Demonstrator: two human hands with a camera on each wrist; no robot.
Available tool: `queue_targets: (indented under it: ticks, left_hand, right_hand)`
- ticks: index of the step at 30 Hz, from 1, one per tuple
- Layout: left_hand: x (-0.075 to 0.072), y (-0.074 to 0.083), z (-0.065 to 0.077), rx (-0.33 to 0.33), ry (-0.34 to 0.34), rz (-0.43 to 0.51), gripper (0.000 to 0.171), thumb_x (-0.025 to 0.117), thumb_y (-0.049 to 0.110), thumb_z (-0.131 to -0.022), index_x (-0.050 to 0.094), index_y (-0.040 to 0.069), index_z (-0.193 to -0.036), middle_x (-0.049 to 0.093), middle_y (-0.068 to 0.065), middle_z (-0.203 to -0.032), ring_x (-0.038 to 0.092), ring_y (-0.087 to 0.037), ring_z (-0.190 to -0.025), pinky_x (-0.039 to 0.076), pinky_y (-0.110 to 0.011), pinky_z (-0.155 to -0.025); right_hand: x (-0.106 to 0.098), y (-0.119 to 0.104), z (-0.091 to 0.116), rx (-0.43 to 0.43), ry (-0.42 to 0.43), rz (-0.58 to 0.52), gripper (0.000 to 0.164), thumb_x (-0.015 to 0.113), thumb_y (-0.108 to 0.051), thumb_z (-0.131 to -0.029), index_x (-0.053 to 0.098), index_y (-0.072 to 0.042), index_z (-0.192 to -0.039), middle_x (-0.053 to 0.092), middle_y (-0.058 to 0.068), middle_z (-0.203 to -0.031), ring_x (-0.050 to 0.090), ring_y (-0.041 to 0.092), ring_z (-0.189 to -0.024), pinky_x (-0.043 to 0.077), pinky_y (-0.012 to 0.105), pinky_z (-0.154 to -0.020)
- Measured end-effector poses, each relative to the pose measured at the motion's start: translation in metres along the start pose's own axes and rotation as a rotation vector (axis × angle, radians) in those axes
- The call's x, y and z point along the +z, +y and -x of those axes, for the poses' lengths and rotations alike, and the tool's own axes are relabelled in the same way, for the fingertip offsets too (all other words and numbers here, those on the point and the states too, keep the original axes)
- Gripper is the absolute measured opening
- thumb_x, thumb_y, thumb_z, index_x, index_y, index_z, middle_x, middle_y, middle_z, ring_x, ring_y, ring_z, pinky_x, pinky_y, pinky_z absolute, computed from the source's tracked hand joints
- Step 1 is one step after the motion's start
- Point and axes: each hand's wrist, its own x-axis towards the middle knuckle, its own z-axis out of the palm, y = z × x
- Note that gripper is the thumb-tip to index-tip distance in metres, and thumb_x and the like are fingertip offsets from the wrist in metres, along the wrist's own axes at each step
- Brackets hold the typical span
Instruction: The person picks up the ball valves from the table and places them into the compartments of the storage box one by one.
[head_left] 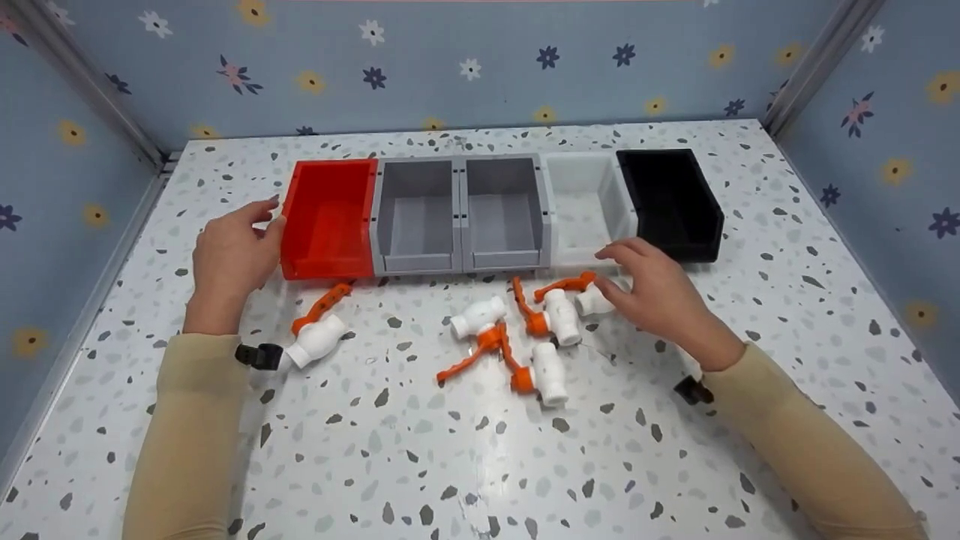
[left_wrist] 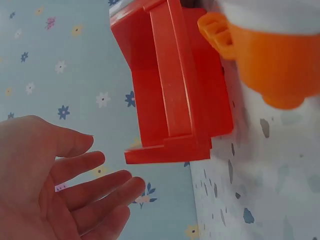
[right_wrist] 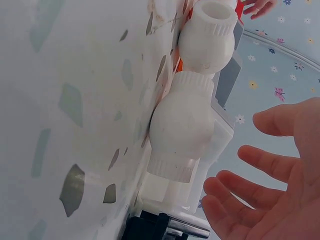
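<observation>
No readable writing. Right hand (head_left: 660, 289) relaxed, holding nothing, over valve (head_left: 592, 298) at centre-right; long axis left-right. Left hand (head_left: 236, 247) loose beside red bin (head_left: 330, 217).

Bin row (head_left: 499, 217) blocks the back — valves (head_left: 517, 330) clutter mid-table.

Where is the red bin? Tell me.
In the head view, the red bin stands at the left end of the bin row, beside a grey bin, by the left hand.
</observation>
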Motion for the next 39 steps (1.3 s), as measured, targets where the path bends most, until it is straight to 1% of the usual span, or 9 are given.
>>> queue_targets:
  ticks: [3,6,12,15,22,27,29,34,39]
  left_hand:
    - [0.002,-0.006,-0.002,-0.012,-0.048,0.003,0.054,0.044,0.040,-0.104,0.045,0.014,-0.151,0.055,-0.021,-0.138,0.056,-0.040,-0.110,0.056,-0.048,-0.079]
    - [0.003,-0.011,-0.003,-0.012,-0.081,-0.001,0.053,0.046,0.038,-0.104,0.046,0.013,-0.150,0.057,-0.023,-0.133,0.056,-0.040,-0.108,0.056,-0.048,-0.078]
    - [0.004,-0.016,-0.003,-0.020,-0.105,0.017,0.052,0.049,0.038,-0.104,0.046,0.015,-0.151,0.059,-0.021,-0.124,0.059,-0.034,-0.094,0.055,-0.038,-0.071]
    - [0.004,-0.016,-0.004,-0.023,-0.119,0.021,0.053,0.050,0.038,-0.104,0.043,0.018,-0.152,0.059,-0.021,-0.123,0.060,-0.033,-0.093,0.053,-0.034,-0.068]
    - [0.002,-0.015,-0.006,-0.050,-0.168,0.053,0.054,0.053,0.038,-0.103,0.038,0.022,-0.152,0.060,-0.022,-0.127,0.061,-0.031,-0.093,0.052,-0.027,-0.066]
    - [0.000,-0.015,-0.007,-0.080,-0.204,0.090,0.055,0.054,0.038,-0.103,0.036,0.023,-0.152,0.061,-0.021,-0.124,0.061,-0.031,-0.094,0.053,-0.027,-0.066]
    - [0.000,-0.015,-0.007,-0.082,-0.210,0.084,0.055,0.054,0.038,-0.103,0.036,0.023,-0.152,0.061,-0.021,-0.122,0.061,-0.031,-0.094,0.052,-0.027,-0.066]
    - [0.000,-0.015,-0.005,-0.059,-0.196,0.046,0.054,0.054,0.038,-0.103,0.037,0.021,-0.152,0.064,-0.021,-0.117,0.060,-0.028,-0.089,0.051,-0.030,-0.065]
    - [0.000,-0.015,-0.005,-0.055,-0.186,0.058,0.054,0.055,0.037,-0.102,0.038,0.019,-0.151,0.060,-0.022,-0.127,0.059,-0.029,-0.089,0.051,-0.030,-0.066]
  right_hand:
    - [0.000,0.001,0.001,0.007,-0.010,-0.003,0.035,0.068,-0.024,-0.094,0.065,-0.004,-0.123,0.060,0.011,-0.125,0.060,0.030,-0.102,0.050,0.047,-0.087]
    - [0.001,0.002,0.001,0.015,-0.020,-0.004,0.037,0.069,-0.025,-0.094,0.064,-0.004,-0.124,0.059,0.011,-0.126,0.060,0.033,-0.103,0.050,0.048,-0.087]
    - [0.003,0.005,0.002,0.023,-0.046,-0.002,0.039,0.070,-0.025,-0.093,0.063,-0.005,-0.126,0.059,0.012,-0.125,0.060,0.032,-0.104,0.050,0.049,-0.088]
    - [0.005,0.005,0.002,0.027,-0.072,0.006,0.039,0.069,-0.025,-0.093,0.063,-0.005,-0.126,0.059,0.012,-0.125,0.058,0.032,-0.107,0.049,0.049,-0.090]
    - [0.009,0.005,0.001,0.033,-0.136,0.029,0.039,0.070,-0.028,-0.093,0.065,-0.007,-0.125,0.061,0.012,-0.125,0.056,0.033,-0.116,0.046,0.050,-0.098]
    - [0.012,0.005,0.000,0.019,-0.187,0.017,0.044,0.072,-0.027,-0.092,0.064,-0.007,-0.130,0.060,0.014,-0.127,0.056,0.033,-0.116,0.047,0.051,-0.096]
    - [0.013,0.005,0.001,0.017,-0.209,0.016,0.045,0.073,-0.027,-0.091,0.063,-0.009,-0.131,0.060,0.013,-0.128,0.056,0.033,-0.115,0.047,0.051,-0.095]
    - [0.013,0.007,0.001,0.019,-0.247,0.028,0.045,0.075,-0.030,-0.090,0.064,-0.011,-0.130,0.061,0.009,-0.124,0.057,0.029,-0.113,0.046,0.048,-0.097]
    - [0.012,0.006,-0.002,0.020,-0.283,0.031,0.044,0.076,-0.030,-0.089,0.065,-0.012,-0.128,0.060,0.010,-0.126,0.056,0.029,-0.115,0.046,0.049,-0.098]
